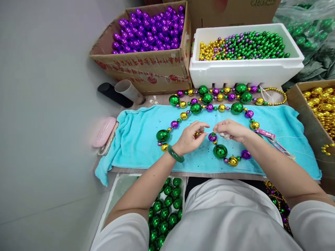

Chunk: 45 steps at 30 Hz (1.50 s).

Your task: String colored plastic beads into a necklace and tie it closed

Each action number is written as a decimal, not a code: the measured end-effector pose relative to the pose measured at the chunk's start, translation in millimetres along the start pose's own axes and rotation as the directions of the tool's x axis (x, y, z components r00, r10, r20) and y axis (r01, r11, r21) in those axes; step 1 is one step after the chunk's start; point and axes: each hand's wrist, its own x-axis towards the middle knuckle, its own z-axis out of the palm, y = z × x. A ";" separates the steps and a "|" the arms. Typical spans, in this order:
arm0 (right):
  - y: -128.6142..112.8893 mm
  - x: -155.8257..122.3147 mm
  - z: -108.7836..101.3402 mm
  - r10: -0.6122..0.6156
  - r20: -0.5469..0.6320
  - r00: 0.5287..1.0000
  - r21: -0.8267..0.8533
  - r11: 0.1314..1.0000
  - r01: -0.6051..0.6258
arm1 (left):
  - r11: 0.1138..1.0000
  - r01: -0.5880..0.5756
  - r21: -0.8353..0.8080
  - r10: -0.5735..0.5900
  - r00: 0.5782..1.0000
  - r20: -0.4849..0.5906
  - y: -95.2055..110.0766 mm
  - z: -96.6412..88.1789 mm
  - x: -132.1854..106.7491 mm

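A bead string [195, 108] of green, purple and gold balls curves across the turquoise towel [138, 139], its two ends near my hands. My left hand [190, 137], with a green bangle [175, 153] on the wrist, is closed on a thin white cord [208, 132]; a gold bead [198, 134] shows partly beneath its fingers. Facing it, my right hand [230, 130] pinches the same cord, just above a small green bead and a purple bead [212, 137]. Something white shows at the right fingers. A large green bead [220, 151] lies below them.
Behind stand a cardboard box [146, 66] of purple beads and a white foam box [246, 71] of mixed beads. Finished-looking strands [207, 98] lie before them. Scissors [281, 146] rest right, a gold-bead box [298, 115] beyond. A pink case [105, 131] and cups [128, 91] sit left.
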 end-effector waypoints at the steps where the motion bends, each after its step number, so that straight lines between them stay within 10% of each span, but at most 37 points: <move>1: 0.2 0.1 0.8 0.001 -0.020 1.000 0.011 1.000 0.000 | 1.000 0.008 0.009 -0.008 1.000 0.004 -0.3 0.0 -0.9; 13: -1.3 -2.3 22.5 -0.206 -0.380 0.902 -0.128 0.977 0.169 | 0.955 -0.090 0.282 0.118 0.989 -0.084 3.2 12.3 -9.3; 22: 9.8 4.0 30.3 -0.301 -0.488 0.819 -0.195 0.952 0.234 | 0.731 -0.309 0.609 0.389 0.921 0.002 5.2 26.7 -18.6; 28: 10.8 0.7 39.4 -0.239 -0.479 0.845 0.032 0.957 0.288 | 0.912 -0.053 0.406 0.131 0.977 -0.167 13.6 27.0 -13.5; 35: 19.7 0.7 34.8 -0.378 -0.445 0.812 -0.229 0.925 0.305 | 0.946 0.194 0.260 -0.173 0.980 -0.100 13.5 21.8 0.5; 39: 22.1 -1.3 28.6 -0.436 -0.390 0.811 -0.368 0.881 0.296 | 0.907 0.405 -0.111 -0.406 0.914 0.022 11.1 15.6 9.7; 45: 20.4 -3.7 23.7 -0.419 -0.285 0.862 -0.426 0.861 0.278 | 0.608 0.645 -0.463 -0.561 0.762 0.324 10.2 9.1 17.1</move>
